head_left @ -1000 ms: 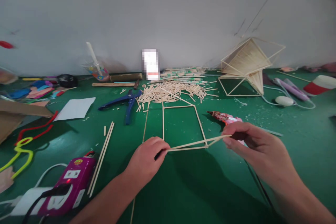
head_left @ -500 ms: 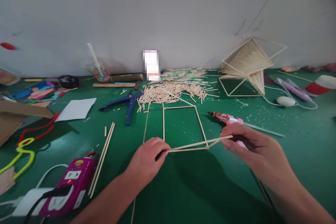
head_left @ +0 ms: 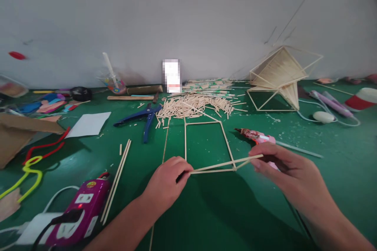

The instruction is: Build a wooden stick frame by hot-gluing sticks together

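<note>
A four-sided frame of thin wooden sticks [head_left: 227,145] stands in front of me. My left hand [head_left: 167,182] is closed in a pinch at the frame's near left corner, where the end of a slanting wooden stick [head_left: 216,165] also meets the fingers. My right hand [head_left: 290,176] pinches that stick near its raised right end, between thumb and fingers. A further stick runs from the near right corner toward the same fingers. Just beyond my right hand lies a pink glue gun [head_left: 263,138], partly hidden by it, with a clear glue stick [head_left: 300,149] out of its back.
Behind the frame lies a heap of short sticks [head_left: 194,106]. Blue cutters [head_left: 146,119], white paper [head_left: 88,124] and two long sticks [head_left: 116,182] are left of it. A magenta power strip [head_left: 82,208] sits near left; a stick lantern-like structure [head_left: 277,78] stands back right.
The whole view has shifted slightly, so things appear a little lower and further right. Both hands keep their pinch on the sticks, with hardly any other movement.
</note>
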Demonstrator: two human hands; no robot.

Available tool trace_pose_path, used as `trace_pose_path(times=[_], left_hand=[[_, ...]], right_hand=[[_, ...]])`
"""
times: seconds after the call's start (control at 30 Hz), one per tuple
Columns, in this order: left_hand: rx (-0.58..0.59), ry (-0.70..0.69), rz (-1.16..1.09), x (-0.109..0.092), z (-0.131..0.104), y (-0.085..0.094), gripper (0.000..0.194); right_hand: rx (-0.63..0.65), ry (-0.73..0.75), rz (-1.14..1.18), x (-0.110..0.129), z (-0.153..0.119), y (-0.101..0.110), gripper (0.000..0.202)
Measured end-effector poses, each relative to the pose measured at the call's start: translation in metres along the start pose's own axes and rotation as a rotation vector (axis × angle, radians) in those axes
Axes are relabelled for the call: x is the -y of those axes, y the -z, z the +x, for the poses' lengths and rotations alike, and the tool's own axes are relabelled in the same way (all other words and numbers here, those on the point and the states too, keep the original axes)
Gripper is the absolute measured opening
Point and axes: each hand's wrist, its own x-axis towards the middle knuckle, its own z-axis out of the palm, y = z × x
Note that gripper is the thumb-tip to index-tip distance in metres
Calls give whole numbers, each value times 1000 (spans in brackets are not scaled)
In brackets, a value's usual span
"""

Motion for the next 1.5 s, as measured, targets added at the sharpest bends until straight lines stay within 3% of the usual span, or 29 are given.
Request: trace_pose_path(times=[0.83, 1.23, 1.5], left_hand=[[12, 20, -31, 3, -1, -1, 17], [22, 31, -57, 1, 0, 1, 16], [28, 22, -61, 2, 1, 1, 16]], right_hand=[[57, 33, 75, -5, 0, -3, 12], [117, 122, -11, -18, 4, 3, 11], [78, 35, 77, -20, 1, 1, 12]])
